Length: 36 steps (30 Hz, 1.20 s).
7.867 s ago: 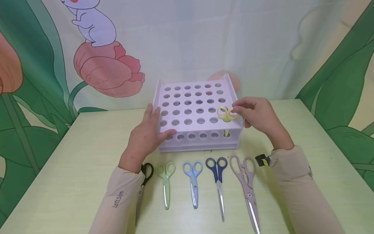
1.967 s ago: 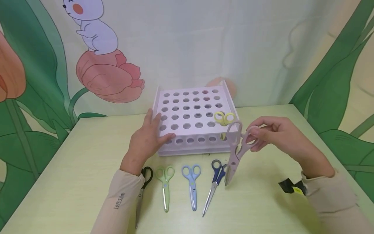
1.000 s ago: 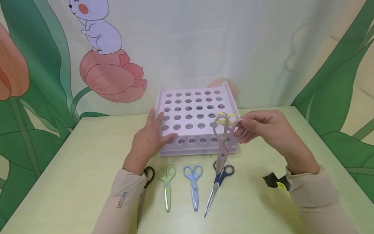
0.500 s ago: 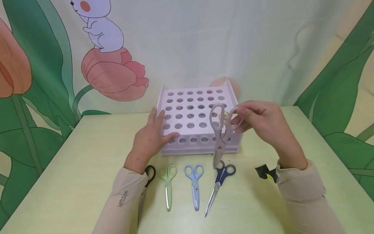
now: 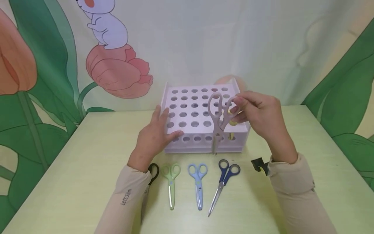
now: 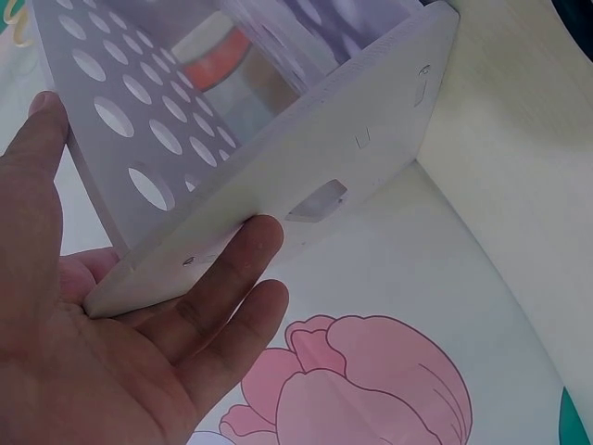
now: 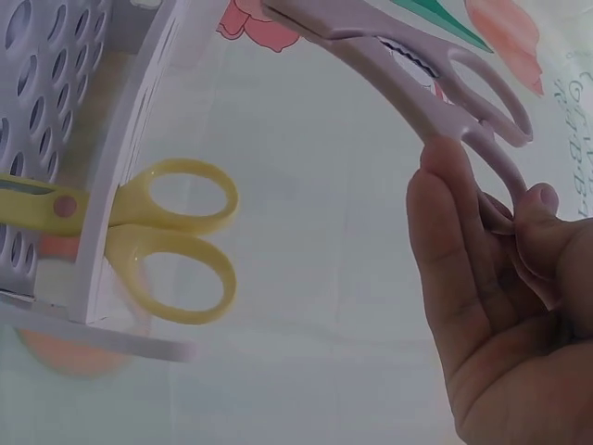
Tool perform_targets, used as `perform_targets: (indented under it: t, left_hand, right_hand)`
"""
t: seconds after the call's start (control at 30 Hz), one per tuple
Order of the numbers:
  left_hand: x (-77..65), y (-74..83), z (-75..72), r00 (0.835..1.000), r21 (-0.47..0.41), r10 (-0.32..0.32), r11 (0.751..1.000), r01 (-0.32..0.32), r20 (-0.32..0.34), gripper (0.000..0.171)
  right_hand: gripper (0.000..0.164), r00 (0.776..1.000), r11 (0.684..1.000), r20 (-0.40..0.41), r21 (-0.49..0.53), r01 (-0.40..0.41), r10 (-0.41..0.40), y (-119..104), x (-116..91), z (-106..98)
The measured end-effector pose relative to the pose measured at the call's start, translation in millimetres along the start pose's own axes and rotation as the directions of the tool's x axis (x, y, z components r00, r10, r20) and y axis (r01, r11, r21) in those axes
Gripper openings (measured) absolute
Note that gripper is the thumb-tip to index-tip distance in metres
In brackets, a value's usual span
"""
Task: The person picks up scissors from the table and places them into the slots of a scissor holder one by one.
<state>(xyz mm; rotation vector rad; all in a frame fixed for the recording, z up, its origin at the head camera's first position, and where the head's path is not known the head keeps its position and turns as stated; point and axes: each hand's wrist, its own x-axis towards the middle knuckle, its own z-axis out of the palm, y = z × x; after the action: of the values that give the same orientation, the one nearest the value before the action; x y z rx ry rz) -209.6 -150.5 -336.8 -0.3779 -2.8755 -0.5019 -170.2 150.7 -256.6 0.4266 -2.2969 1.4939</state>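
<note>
A pale lilac rack (image 5: pixel 187 149) with rows of round holes stands at the back of the table. My left hand (image 5: pixel 150 138) rests on its front left corner, fingers along the outer side wall and thumb at the front edge. Between thumb and fingers my right hand (image 5: pixel 263 113) pinches one handle loop of pinkish kitchen scissors (image 5: pixel 218 128). They hang tips down before the rack's front right part, handles spread apart. Yellow scissors (image 7: pixel 130 209) sit in a front right hole, loops above the top panel; in the head view my right hand partly hides them.
On the table before the rack lie black scissors (image 5: pixel 144 201), partly behind the left sleeve, then green scissors (image 5: pixel 171 187), light blue scissors (image 5: pixel 199 191) and dark blue scissors (image 5: pixel 223 174). A printed curtain (image 5: pixel 187 48) hangs close behind the rack.
My right hand let go of the yellow scissors in the rack and lifted the kitchen scissors from the table, recently upward. The dark blue scissors turned on the table. My left hand stayed.
</note>
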Motion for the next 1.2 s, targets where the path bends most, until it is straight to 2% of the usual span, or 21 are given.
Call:
perform_targets:
  t: [0.2, 0.63, 0.87, 1.07, 1.2]
  left_hand:
    - [-0.1, 0.9, 0.1, 1.0, 0.003, -0.001, 1.0, 0.001, 0.0, 0.098]
    - [-2.0, 0.2, 2.5, 1.0, -0.001, 0.003, 1.0, -0.003, 0.005, 0.098]
    - [-1.6, -0.6, 2.0, 1.0, 0.005, 0.002, 1.0, -0.002, -0.006, 0.098]
    - [-1.2, -0.8, 1.3, 1.0, 0.007, 0.013, 1.0, -0.012, -0.021, 0.098]
    - [-0.8, 0.1, -0.7, 1.0, 0.017, 0.01, 1.0, -0.01, -0.017, 0.098]
  right_hand:
    - [0.023, 0.999, 0.999, -0.03, -0.033, -0.021, 0.02, -0.9, 1.5, 1.7]
    - [0.019, 0.997, 0.992, -0.07, -0.124, 0.007, -0.015, 2.1, 3.1, 10.1]
    - [0.014, 0.989, 0.987, -0.095, -0.127, 0.1, -0.112, 6.1, 5.4, 16.7]
    - [0.012, 0.983, 0.976, -0.092, -0.165, 0.145, -0.162, 7.7, 6.1, 19.9]
    - [0.011, 0.97, 0.963, -0.112, -0.192, 0.192, -0.216, 8.4, 7.5, 20.6]
